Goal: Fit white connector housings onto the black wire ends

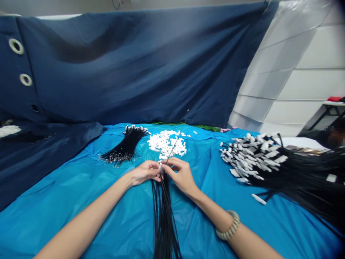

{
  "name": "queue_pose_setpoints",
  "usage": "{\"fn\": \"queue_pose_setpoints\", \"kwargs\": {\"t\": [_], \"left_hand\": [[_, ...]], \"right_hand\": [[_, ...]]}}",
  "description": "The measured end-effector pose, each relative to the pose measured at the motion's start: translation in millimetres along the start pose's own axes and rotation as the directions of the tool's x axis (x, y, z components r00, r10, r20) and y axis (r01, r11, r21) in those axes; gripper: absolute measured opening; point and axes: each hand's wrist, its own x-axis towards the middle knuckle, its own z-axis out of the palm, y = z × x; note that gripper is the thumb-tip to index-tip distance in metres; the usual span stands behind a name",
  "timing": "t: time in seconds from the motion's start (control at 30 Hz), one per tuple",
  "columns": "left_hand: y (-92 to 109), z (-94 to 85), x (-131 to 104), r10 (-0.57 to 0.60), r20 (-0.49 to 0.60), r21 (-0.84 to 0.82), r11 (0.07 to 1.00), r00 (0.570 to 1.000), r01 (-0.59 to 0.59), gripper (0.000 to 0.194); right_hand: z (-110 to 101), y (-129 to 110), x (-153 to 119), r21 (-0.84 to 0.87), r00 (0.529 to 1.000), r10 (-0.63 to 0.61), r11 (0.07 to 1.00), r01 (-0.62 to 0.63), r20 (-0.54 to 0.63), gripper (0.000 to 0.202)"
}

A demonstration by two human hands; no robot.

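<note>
My left hand and my right hand meet at the middle of the blue table cover. Between their fingertips sits a small white connector, pinched by the left hand. My right hand holds a thin black wire that slants up and away from it. Under both hands a bundle of black wires runs toward me. A heap of loose white connectors lies just beyond my hands.
A tied black wire bundle lies at the back left. A large pile of black wires with white connectors fitted spreads over the right side. Dark blue cloth hangs behind. Another person is at the far right edge.
</note>
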Motion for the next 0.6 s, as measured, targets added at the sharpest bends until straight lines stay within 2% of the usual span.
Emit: {"fn": "queue_pose_setpoints", "kwargs": {"t": [0.1, 0.23, 0.3, 0.6], "left_hand": [[-0.3, 0.0, 0.4, -0.005, -0.007, 0.017, 1.0, 1.0, 0.005, 0.022], [0.7, 0.7, 0.2, -0.011, -0.011, 0.013, 1.0, 1.0, 0.011, 0.022], [1.6, 1.1, -0.2, -0.003, -0.013, 0.007, 1.0, 1.0, 0.003, 0.022], [1.2, -1.1, -0.2, 0.027, 0.003, -0.034, 0.999, 1.0, -0.027, 0.022]], "right_hand": [[-0.9, 1.9, 1.2, 0.046, 0.999, 0.037, 0.998, -0.039, 0.039, 0.014], [0.6, 6.2, 1.8, 0.236, 0.978, 0.193, 0.95, -0.206, 0.077, 0.018], [1.5, 7.4, 2.3, 0.3, 0.968, 0.235, 0.921, -0.249, 0.084, 0.021], [2.3, 5.3, 3.6, 0.385, 0.96, 0.272, 0.88, -0.277, 0.069, 0.02]]}}
